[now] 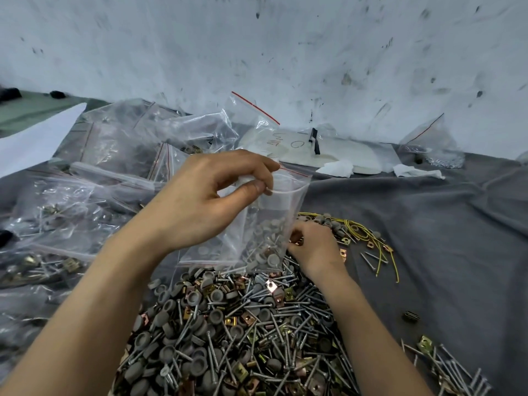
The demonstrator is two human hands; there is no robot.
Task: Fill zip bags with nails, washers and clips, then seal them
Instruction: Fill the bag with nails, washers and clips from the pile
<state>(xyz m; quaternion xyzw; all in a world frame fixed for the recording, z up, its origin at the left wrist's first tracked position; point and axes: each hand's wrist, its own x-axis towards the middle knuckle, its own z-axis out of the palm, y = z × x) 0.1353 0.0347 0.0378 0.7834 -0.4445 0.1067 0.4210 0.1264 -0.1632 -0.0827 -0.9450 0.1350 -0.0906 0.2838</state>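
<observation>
Grey cloth [428, 224] under me, my left hand [200, 201] pinches the half-filled zip bag [274, 224] open while my right hand [314, 247] closes on clips [297, 240]; next, drop them in.

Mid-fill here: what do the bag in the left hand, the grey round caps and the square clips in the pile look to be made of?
Bag: thin clear plastic film, glossy, creased, with a red line by the zip.
Grey round caps: matte, dull grey, likely rubber or soft plastic; the look leaves it open.
Square clips: thin folded sheet metal, shiny copper and brassy tones, probably plated.
</observation>
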